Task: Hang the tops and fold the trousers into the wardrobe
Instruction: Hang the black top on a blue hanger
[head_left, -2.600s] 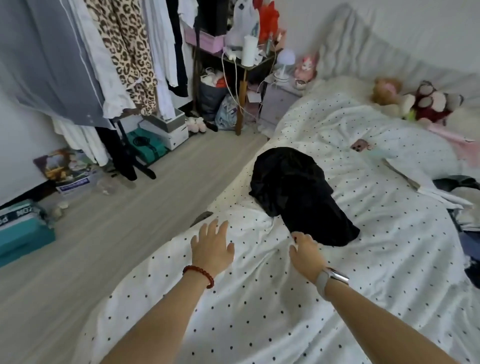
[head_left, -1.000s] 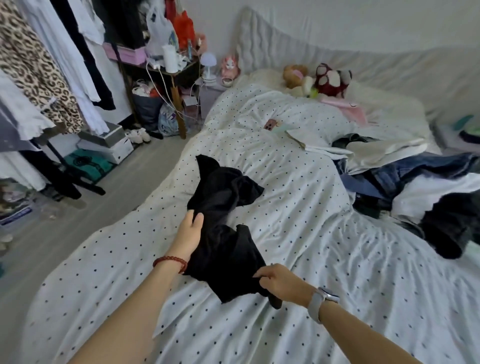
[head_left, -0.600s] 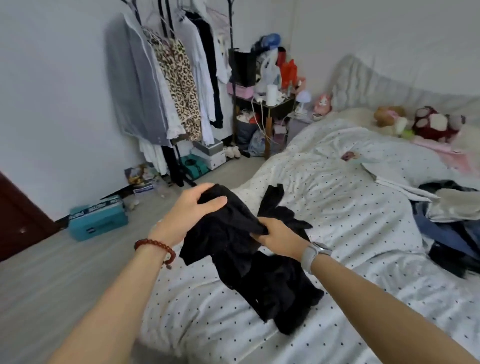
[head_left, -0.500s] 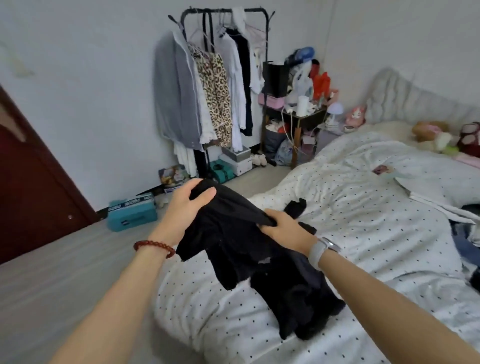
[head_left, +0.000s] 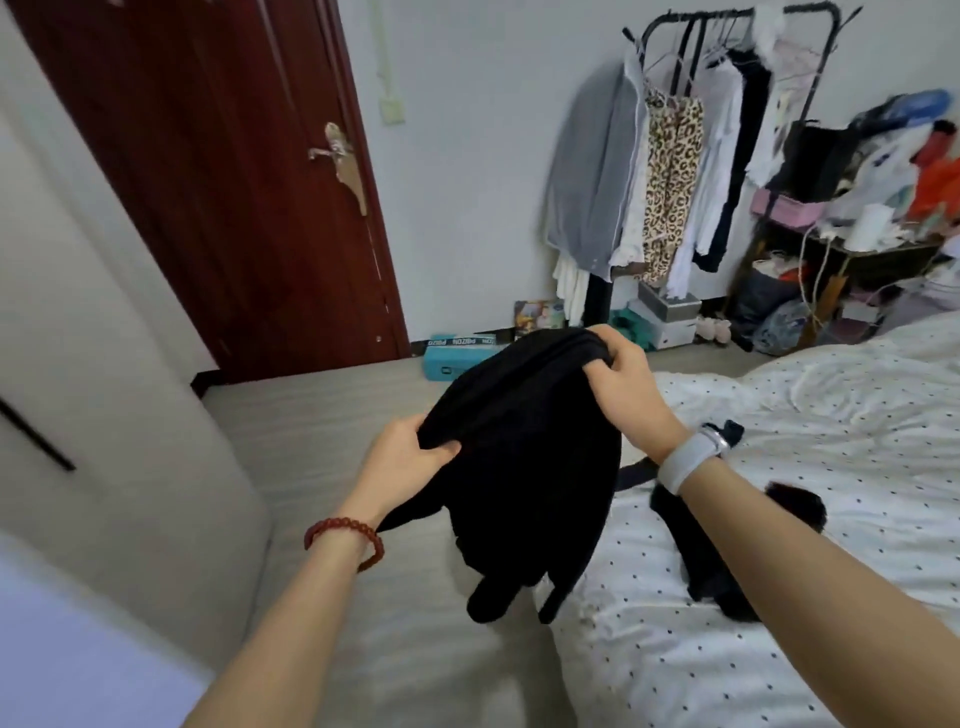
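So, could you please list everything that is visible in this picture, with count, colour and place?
black garment: one, black, held up between both hands over the floor beside the bed
bed: one, white cover with dark dots, right side
dark clothing: a piece, black, lying on the bed under the right forearm
door: one, dark red, closed, upper left
clothes rack: one, black, against the back wall, with grey, leopard-print, white and black clothes hanging
teal box: one, on the floor by the wall
cluttered shelf: one, dark, right of the rack
left hand: grips the garment's near edge, red bead bracelet
right hand: grips the garment's top edge, white watch
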